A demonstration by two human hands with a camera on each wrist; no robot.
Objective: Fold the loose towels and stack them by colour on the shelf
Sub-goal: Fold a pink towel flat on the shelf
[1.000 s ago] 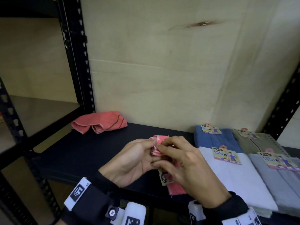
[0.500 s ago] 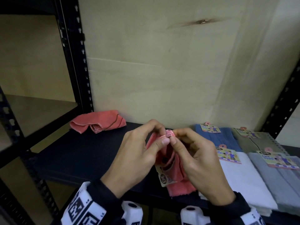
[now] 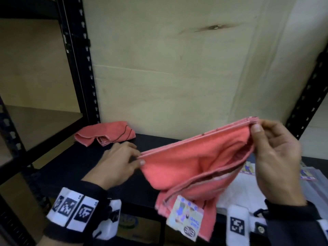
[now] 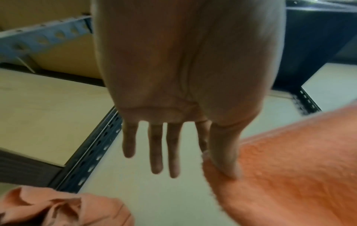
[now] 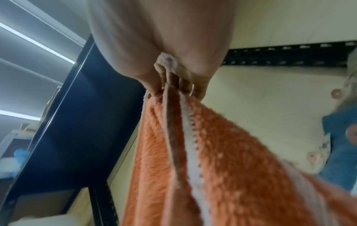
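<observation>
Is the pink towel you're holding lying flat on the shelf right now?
No. The pink towel hangs in the air, stretched between the left hand and the right hand, above the black shelf.

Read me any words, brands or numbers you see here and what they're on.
No text can be read for certain.
Paper tag on the held pink towel: printed logo and lettering, too blurred to read.
Tags on the folded towels at right: too blurred.
Wrist bands: square black-and-white code markers, with tiny characters too small to read.
Box under the shelf: lettering blurred.
</observation>
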